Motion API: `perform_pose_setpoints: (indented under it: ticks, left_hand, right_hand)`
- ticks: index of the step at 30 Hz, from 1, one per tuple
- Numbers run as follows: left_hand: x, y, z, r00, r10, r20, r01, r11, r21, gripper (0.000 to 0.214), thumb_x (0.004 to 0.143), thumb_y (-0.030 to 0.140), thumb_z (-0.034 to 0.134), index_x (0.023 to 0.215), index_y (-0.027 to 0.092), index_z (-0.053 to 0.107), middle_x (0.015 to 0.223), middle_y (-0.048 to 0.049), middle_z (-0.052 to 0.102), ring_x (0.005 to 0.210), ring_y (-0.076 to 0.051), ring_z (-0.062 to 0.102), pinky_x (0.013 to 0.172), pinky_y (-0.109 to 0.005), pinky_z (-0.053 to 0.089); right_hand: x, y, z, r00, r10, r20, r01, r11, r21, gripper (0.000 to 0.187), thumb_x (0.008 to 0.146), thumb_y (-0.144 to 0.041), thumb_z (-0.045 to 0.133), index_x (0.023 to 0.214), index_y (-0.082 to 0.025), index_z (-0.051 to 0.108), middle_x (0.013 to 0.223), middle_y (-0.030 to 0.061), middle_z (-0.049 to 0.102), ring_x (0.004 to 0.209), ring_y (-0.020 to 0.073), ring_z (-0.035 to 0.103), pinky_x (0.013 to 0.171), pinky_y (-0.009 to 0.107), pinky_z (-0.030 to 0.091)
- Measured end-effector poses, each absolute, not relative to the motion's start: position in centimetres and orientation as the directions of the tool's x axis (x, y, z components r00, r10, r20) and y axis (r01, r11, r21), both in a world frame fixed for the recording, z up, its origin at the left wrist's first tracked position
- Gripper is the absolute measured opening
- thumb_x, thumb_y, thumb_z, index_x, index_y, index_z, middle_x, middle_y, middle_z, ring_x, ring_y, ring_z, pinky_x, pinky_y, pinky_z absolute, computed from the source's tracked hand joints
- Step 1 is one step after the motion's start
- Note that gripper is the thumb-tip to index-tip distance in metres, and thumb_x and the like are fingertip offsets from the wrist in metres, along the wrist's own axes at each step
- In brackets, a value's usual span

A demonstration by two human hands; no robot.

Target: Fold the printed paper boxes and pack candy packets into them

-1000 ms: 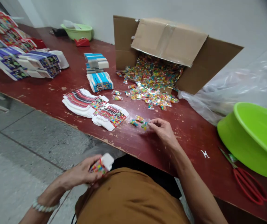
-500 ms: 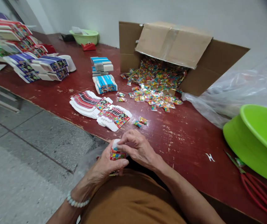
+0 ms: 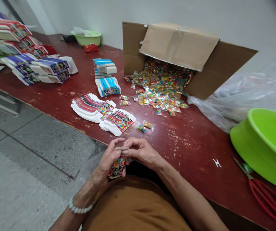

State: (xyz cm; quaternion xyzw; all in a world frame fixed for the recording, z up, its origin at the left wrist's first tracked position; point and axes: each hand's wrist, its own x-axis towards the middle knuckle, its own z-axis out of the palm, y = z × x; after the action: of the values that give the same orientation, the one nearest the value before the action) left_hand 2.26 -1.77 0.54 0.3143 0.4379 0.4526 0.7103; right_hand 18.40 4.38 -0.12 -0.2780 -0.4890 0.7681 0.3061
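You are holding a small printed cardboard box (image 3: 117,167) in your left hand (image 3: 107,162) and pinching its top with your right hand (image 3: 142,152), at bottom center, just off the desk (image 3: 188,144) edge.

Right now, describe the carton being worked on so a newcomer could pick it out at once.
At the near edge of the dark red table, above the brown shirt, the left hand holds a small multicoloured carton, the right hand's fingers pinching its top. Unlike the stacked cartons on the table, it is up in the hands.
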Motion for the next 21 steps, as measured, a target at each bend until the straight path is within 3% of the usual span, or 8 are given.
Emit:
perform_pose_setpoints:
  ticks: [2, 5, 7, 10, 15, 19, 21]
  left_hand:
    - [1.9, -1.7, 0.4, 0.265, 0.891, -0.37, -0.419, 0.452, 0.788, 0.069, 0.086, 0.059, 0.068, 0.137, 0.027, 0.034, 0.071, -0.0018, 0.074, 0.045, -0.02, 0.066, 0.044, -0.026, 0.053]
    - [1.8, -1.7, 0.2, 0.346, 0.848, -0.401, -0.499, 0.528, 0.687, 0.065, 0.088, 0.072, 0.058, 0.133, 0.031, 0.035, 0.07, -0.0004, 0.073, 0.043, -0.021, 0.066, 0.043, -0.031, 0.056]
    - [2.1, -1.7, 0.2, 0.359, 0.84, -0.406, -0.524, 0.542, 0.657, 0.067, 0.088, 0.076, 0.053, 0.134, 0.031, 0.035, 0.07, 0.0002, 0.072, 0.042, -0.022, 0.066, 0.042, -0.033, 0.057]
    - [2.7, -1.7, 0.5, 0.316, 0.862, -0.397, -0.55, 0.507, 0.663, 0.072, 0.089, 0.076, 0.052, 0.14, 0.029, 0.034, 0.07, 0.0, 0.072, 0.043, -0.022, 0.067, 0.042, -0.03, 0.055]
    - [3.0, -1.9, 1.1, 0.298, 0.887, -0.352, -0.549, 0.461, 0.697, 0.086, 0.083, 0.08, 0.056, 0.147, 0.026, 0.035, 0.07, -0.0004, 0.072, 0.041, -0.02, 0.065, 0.041, -0.026, 0.05]
    - [2.5, -2.0, 0.7, 0.318, 0.867, -0.385, -0.539, 0.499, 0.678, 0.085, 0.082, 0.078, 0.06, 0.147, 0.026, 0.038, 0.068, -0.0009, 0.072, 0.042, -0.022, 0.067, 0.041, -0.028, 0.053]
    - [2.3, -1.9, 0.4, 0.323, 0.855, -0.406, -0.553, 0.519, 0.652, 0.08, 0.083, 0.074, 0.062, 0.144, 0.026, 0.041, 0.068, -0.0012, 0.073, 0.042, -0.022, 0.067, 0.042, -0.03, 0.056]
  right_hand:
    - [18.6, 4.0, 0.0, -0.58, 0.815, 0.009, -0.176, -0.115, -0.978, 0.032, 0.079, -0.049, 0.082, 0.081, -0.019, 0.072, 0.083, 0.0025, 0.07, 0.061, 0.0122, 0.063, 0.057, 0.025, 0.051]
    - [19.2, 3.7, 0.5, -0.591, 0.79, 0.163, -0.07, 0.151, -0.986, 0.024, 0.089, -0.044, 0.073, 0.087, -0.021, 0.077, 0.088, 0.0054, 0.071, 0.074, 0.0151, 0.065, 0.064, 0.026, 0.052]
    - [19.3, 3.7, 0.8, -0.618, 0.778, 0.111, -0.04, 0.111, -0.993, 0.027, 0.09, -0.045, 0.071, 0.086, -0.02, 0.077, 0.081, 0.0044, 0.07, 0.07, 0.0142, 0.064, 0.063, 0.025, 0.051]
    - [18.7, 4.0, 0.9, -0.621, 0.781, -0.072, -0.044, -0.126, -0.991, 0.032, 0.081, -0.048, 0.081, 0.08, -0.017, 0.075, 0.07, 0.0013, 0.067, 0.058, 0.0107, 0.058, 0.054, 0.022, 0.048]
    - [17.4, 4.5, 0.9, -0.627, 0.764, -0.151, -0.138, -0.3, -0.944, 0.036, 0.073, -0.048, 0.086, 0.075, -0.015, 0.07, 0.089, 0.0047, 0.073, 0.056, 0.0092, 0.059, 0.047, 0.021, 0.049]
    - [17.6, 4.2, 1.3, -0.648, 0.761, -0.042, -0.178, -0.204, -0.963, 0.032, 0.081, -0.046, 0.081, 0.076, -0.016, 0.069, 0.104, 0.0061, 0.074, 0.063, 0.0098, 0.062, 0.05, 0.021, 0.051]
    - [17.9, 3.9, 1.4, -0.675, 0.737, 0.039, -0.153, -0.087, -0.984, 0.025, 0.088, -0.044, 0.075, 0.084, -0.019, 0.071, 0.11, 0.0054, 0.074, 0.073, 0.0119, 0.066, 0.059, 0.024, 0.055]
